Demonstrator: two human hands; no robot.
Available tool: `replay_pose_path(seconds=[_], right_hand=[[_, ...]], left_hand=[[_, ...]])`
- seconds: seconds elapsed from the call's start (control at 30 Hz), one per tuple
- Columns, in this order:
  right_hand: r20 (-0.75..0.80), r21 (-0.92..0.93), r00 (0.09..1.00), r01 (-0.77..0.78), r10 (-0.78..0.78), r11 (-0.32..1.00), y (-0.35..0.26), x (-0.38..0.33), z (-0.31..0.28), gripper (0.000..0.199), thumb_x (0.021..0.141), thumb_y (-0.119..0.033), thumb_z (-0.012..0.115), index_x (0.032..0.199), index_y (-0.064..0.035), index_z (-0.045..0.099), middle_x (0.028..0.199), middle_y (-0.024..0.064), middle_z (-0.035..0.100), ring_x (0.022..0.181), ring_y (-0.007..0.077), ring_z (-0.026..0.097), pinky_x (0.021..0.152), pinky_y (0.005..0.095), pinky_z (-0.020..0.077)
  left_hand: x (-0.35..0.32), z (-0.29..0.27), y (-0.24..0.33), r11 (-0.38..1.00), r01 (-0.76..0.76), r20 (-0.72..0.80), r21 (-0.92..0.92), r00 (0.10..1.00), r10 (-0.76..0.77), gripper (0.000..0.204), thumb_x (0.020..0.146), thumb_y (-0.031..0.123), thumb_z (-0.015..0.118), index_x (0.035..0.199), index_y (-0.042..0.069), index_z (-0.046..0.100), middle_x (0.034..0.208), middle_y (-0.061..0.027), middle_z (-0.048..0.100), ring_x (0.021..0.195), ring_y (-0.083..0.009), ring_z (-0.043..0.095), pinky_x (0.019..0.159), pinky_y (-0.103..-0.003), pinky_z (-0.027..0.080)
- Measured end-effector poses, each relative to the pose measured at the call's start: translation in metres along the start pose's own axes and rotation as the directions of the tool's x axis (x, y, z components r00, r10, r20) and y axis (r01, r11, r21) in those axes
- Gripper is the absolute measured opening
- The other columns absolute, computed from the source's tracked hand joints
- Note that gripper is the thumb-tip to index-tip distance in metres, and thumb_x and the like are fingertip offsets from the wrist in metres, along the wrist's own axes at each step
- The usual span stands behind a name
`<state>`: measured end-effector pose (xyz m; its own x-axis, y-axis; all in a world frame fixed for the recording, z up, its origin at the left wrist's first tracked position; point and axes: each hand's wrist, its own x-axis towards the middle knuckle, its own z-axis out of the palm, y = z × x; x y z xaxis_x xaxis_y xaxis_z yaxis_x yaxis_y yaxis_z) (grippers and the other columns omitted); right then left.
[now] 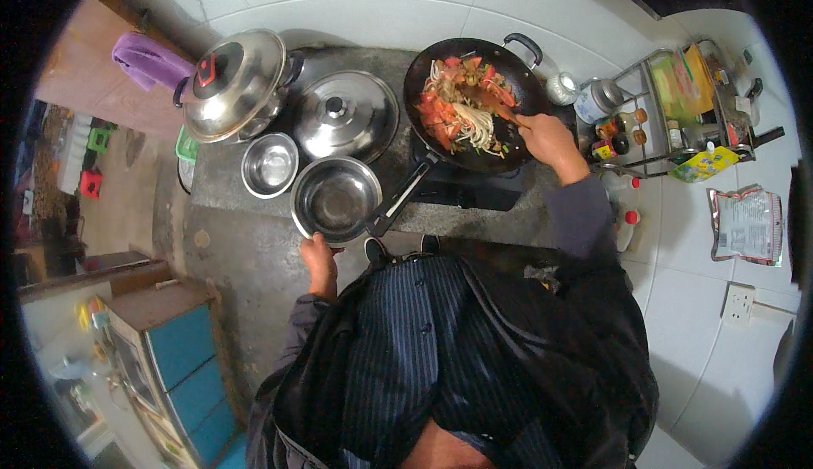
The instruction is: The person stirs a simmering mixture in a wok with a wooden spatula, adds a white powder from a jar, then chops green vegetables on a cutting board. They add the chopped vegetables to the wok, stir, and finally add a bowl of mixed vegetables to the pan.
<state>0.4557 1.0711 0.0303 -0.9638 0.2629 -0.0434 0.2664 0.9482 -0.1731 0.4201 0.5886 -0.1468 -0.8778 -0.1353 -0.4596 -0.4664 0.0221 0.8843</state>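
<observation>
My right hand (552, 142) is closed round the handle of a wooden spatula (493, 105), whose blade is partly hidden in the food. That food, red tomato-like pieces with pale noodle-like strands (476, 126) and bits of green, lies in a black wok (532, 88). The wok stands on a dark cooktop (466, 191), its long handle pointing toward me. My left hand (318, 262) grips the near rim of a steel bowl (337, 196), thumb on the edge. Only a little residue shows inside this bowl. Beside it sits a smaller steel bowl (270, 166).
A steel lid (349, 113) lies left of the wok, near a large lidded pot (237, 96). On the right, a wire rack (648, 105) holds packets, by several jars (600, 101) and bottles. A purple cloth (146, 61) hangs far left. Tiled wall runs behind the counter.
</observation>
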Motion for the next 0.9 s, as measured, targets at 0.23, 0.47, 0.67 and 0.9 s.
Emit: replay_pose_path(seconds=[0.23,0.47,0.67,0.9], right_hand=[[0.205,0.125,0.968,0.119,-0.143,0.985,0.000,-0.081,-0.069,0.026,0.083,-0.023,0.056,0.104,-0.0138,0.067,0.089,0.0162,0.065,0.083,0.0363,0.061,0.074,0.0445,0.0489],[0.005,0.187,1.000,0.002,-0.003,0.982,-0.033,-0.024,-0.008,0.025,0.084,-0.023,0.056,0.100,-0.0089,0.068,0.087,0.0186,0.064,0.081,0.0382,0.060,0.073,0.0457,0.0481],[-0.094,0.154,0.995,0.058,-0.043,0.986,-0.019,0.016,-0.010,0.025,0.083,-0.020,0.056,0.103,-0.0079,0.066,0.091,0.0213,0.063,0.085,0.0378,0.060,0.075,0.0427,0.0481],[0.140,-0.035,0.989,0.051,-0.046,0.998,-0.033,-0.036,-0.042,0.024,0.083,-0.023,0.057,0.104,-0.0174,0.067,0.086,0.0155,0.064,0.078,0.0370,0.061,0.070,0.0467,0.0484]], left_hand=[[-0.004,-0.009,-0.006,0.999,-0.046,0.071,-0.002,0.996,0.046,0.029,0.088,0.018,0.044,0.093,-0.011,0.047,0.084,-0.0173,0.059,0.064,-0.0268,0.061,0.052,-0.038,0.055],[-0.005,-0.008,-0.004,1.000,0.020,-0.001,0.021,1.000,-0.020,0.030,0.089,0.018,0.044,0.093,-0.011,0.049,0.083,-0.0173,0.059,0.063,-0.0262,0.061,0.050,-0.038,0.054],[-0.009,-0.010,-0.005,1.000,-0.018,0.013,-0.009,1.000,0.018,0.030,0.090,0.014,0.042,0.102,-0.013,0.048,0.090,-0.0199,0.059,0.065,-0.0276,0.062,0.048,-0.037,0.055],[-0.009,-0.006,-0.006,1.000,0.006,-0.004,-0.023,1.000,-0.006,0.031,0.090,0.016,0.043,0.100,-0.013,0.048,0.089,-0.0195,0.059,0.066,-0.0264,0.062,0.049,-0.037,0.055]])
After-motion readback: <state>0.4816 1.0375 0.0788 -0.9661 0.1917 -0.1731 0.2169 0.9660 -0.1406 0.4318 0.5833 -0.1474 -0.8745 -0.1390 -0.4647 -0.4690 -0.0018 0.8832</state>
